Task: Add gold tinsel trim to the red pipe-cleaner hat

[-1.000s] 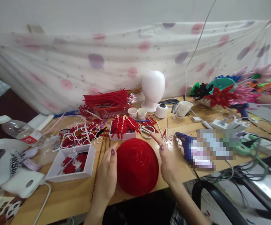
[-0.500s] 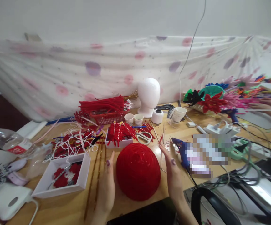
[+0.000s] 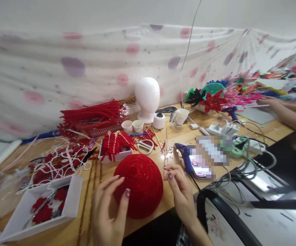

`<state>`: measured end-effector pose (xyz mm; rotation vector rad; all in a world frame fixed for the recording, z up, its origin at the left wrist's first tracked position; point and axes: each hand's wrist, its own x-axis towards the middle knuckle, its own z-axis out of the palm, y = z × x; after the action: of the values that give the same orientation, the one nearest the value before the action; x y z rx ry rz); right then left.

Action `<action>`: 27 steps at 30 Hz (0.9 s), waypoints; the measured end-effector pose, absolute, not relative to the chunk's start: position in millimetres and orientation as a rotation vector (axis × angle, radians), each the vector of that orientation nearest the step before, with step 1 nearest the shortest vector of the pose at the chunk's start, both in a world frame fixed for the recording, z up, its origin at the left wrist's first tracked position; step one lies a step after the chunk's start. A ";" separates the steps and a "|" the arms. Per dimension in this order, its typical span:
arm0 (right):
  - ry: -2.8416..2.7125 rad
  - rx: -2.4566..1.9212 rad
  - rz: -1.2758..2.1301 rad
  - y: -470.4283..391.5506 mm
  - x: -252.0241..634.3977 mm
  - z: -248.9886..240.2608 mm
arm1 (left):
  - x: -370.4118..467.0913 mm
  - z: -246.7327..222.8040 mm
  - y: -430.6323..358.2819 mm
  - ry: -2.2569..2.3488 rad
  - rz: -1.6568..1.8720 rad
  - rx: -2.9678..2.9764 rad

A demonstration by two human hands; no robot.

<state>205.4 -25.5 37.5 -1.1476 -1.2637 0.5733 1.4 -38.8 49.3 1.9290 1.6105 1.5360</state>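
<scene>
A red dome (image 3: 140, 184), its surface ringed with coiled fuzzy strips, sits at the table's front edge between my hands. My left hand (image 3: 109, 208) is at the dome's left side, thumb and fingers apart and partly in front of it; whether it touches is unclear. Just right of the dome, my right hand (image 3: 180, 191) has thumb and fingertips drawn together in a pinch near the lower end of a thin stick (image 3: 165, 147). What lies between those fingertips is too small to make out.
A blue glue gun (image 3: 185, 157) lies to the right, near tangled cables. White scissors (image 3: 145, 147) and a box of red beaded tassels (image 3: 116, 145) are behind the dome. A white foam head (image 3: 147, 97) stands farther back. Another person's hands (image 3: 273, 102) are at far right.
My left hand has turned and moved over the dome's left side. My right hand has gone from outstretched fingers to a pinch. The view has swung right.
</scene>
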 end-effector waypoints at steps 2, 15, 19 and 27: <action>-1.377 -1.113 0.548 -30.8 206.9 41.5 | 13.5 62.4 -38.4 1.424 1.390 2.258; -1.697 -0.877 0.906 -39.8 225.0 50.8 | 47.4 81.8 -31.4 0.905 1.166 2.677; -1.667 -0.791 1.077 -42.6 226.4 60.9 | 50.6 77.5 -28.6 0.843 1.241 2.734; -1.431 -0.738 1.292 -46.4 216.2 63.2 | 53.9 62.4 -38.8 1.116 1.165 2.523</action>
<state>216.2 -46.4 63.2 -0.7377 -1.4307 1.2921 53.9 -38.8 62.4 2.5227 1.1160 1.1648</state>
